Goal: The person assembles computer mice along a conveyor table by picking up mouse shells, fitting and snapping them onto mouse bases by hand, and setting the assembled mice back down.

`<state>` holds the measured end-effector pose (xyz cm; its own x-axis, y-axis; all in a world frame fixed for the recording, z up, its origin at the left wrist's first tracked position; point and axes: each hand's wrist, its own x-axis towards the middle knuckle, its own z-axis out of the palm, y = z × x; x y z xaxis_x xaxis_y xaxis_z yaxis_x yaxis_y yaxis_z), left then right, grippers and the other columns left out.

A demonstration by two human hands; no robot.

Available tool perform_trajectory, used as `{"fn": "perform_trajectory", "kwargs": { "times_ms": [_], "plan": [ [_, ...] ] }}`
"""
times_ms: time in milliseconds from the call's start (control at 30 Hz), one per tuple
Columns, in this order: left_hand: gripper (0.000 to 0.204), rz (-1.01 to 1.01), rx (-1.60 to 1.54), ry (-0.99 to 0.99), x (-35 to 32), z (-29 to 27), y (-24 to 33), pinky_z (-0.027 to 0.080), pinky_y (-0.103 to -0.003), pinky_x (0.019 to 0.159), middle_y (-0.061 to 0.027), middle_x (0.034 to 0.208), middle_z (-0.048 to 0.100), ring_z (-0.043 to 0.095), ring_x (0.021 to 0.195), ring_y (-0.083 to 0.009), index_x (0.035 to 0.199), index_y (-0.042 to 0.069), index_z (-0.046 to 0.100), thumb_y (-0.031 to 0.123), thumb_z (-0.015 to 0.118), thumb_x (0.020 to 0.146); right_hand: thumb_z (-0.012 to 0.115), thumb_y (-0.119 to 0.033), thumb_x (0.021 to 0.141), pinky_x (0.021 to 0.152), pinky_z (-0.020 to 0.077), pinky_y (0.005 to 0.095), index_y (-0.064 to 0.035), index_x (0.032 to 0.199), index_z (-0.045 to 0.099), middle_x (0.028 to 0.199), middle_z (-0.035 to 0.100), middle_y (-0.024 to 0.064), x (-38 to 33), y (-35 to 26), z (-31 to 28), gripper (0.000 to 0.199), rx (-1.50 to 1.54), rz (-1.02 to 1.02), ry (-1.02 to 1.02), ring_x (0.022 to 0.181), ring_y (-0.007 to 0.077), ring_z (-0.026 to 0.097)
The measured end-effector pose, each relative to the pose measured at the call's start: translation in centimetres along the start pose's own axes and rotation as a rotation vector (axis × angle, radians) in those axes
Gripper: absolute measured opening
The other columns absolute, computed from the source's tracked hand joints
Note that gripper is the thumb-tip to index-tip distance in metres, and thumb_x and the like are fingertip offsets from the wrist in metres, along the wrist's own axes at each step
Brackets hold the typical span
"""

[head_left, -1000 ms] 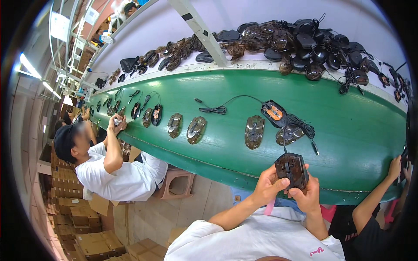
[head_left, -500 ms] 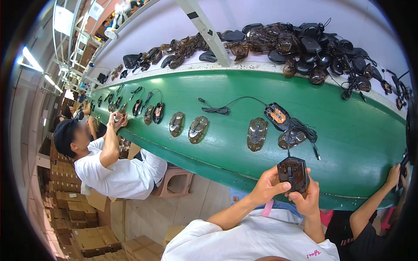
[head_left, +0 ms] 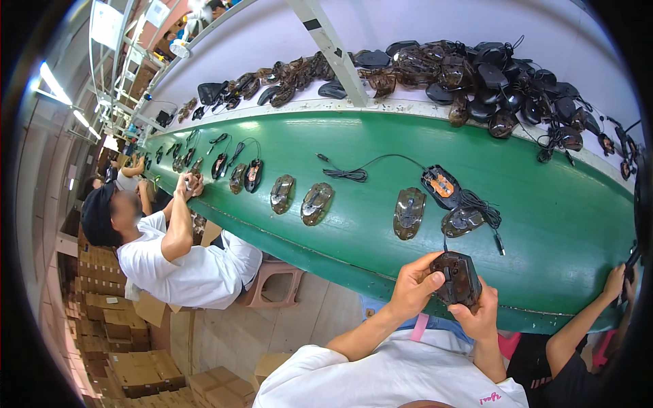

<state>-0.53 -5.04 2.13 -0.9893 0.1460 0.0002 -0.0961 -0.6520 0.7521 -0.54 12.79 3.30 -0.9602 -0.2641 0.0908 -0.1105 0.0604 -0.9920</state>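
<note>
Between my two hands I hold a dark computer mouse (head_left: 458,279) with a translucent brown shell, over the near edge of the green belt. My left hand (head_left: 413,285) is closed on its left side, thumb along the edge. My right hand (head_left: 479,314) grips the lower right side, its fingers partly hidden beneath. A cable runs from the mouse toward a coiled black cable (head_left: 481,204) on the belt. Just beyond lie an opened mouse base (head_left: 441,185) with an orange-brown inside, a translucent mouse shell (head_left: 409,214) and another shell (head_left: 461,221) under the coil.
The green belt (head_left: 360,251) carries more shells and corded mice to the left. A heap of mice and shells (head_left: 476,81) covers the shelf behind, with a white post (head_left: 330,51) in front. One co-worker (head_left: 170,238) sits at left; another's arm (head_left: 578,326) reaches in at right.
The mouse in my hands has turned and tilted slightly, and my left thumb has moved to its upper left edge. The whole view has shifted a little.
</note>
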Motion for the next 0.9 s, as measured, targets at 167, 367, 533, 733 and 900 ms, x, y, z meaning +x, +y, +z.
{"fn": "perform_trajectory", "kwargs": {
  "times_ms": [167,367,533,733,900],
  "plan": [
    [0.048,0.009,-0.023,0.019,-0.1,0.3,0.2,0.052,-0.027,0.092,-0.0128,0.123,0.069,0.065,0.104,-0.0158,0.142,-0.003,0.055,0.014,0.066,0.099,0.088,-0.031,0.074,0.054,0.0408,0.0277,-0.0022,0.093,0.064,0.069,0.06,0.0007,0.1,0.0,0.6,0.042,0.077,0.022,0.05,0.055,0.0143,0.045],
    [0.048,0.013,-0.009,0.099,-0.1,0.5,0.3,0.055,-0.032,0.093,-0.0184,0.123,0.069,0.068,0.102,-0.021,0.135,-0.004,0.056,0.023,0.069,0.098,0.088,-0.033,0.074,0.059,0.0425,0.0271,-0.0013,0.097,0.064,0.075,0.063,0.0013,-0.2,-0.3,1.2,0.045,0.163,0.06,0.131,0.061,0.0134,0.048],
    [0.039,0.035,0.025,0.164,-0.7,0.9,-0.3,0.052,-0.027,0.088,-0.0119,0.117,0.07,0.065,0.096,-0.016,0.13,-0.003,0.061,0.017,0.068,0.098,0.082,-0.027,0.076,0.069,0.0448,0.0266,0.0005,0.103,0.064,0.086,0.065,0.0033,-0.6,0.1,1.4,0.043,0.237,0.104,0.302,0.074,0.0133,0.052],
    [0.024,-0.246,0.353,0.34,-1.1,1.5,0.6,0.045,-0.02,0.08,-0.001,0.098,0.07,0.055,0.085,-0.0077,0.114,0.0,0.071,0.0,0.063,0.091,0.072,-0.018,0.076,0.092,0.0451,0.0297,0.0028,0.12,0.064,0.109,0.065,0.0093,-0.8,1.3,1.3,0.049,0.231,0.093,0.511,0.096,0.0186,0.056],
    [0.03,-0.094,0.127,0.348,-0.9,0.0,-1.6,0.05,-0.024,0.082,-0.0086,0.106,0.074,0.064,0.088,-0.0134,0.118,-0.004,0.069,-0.003,0.061,0.089,0.08,-0.007,0.077,0.1,0.0497,0.0327,0.0016,0.129,0.064,0.13,0.067,0.019,2.0,-0.6,1.2,0.055,0.488,-0.147,0.398,0.113,0.0239,0.064]
  ]
}}
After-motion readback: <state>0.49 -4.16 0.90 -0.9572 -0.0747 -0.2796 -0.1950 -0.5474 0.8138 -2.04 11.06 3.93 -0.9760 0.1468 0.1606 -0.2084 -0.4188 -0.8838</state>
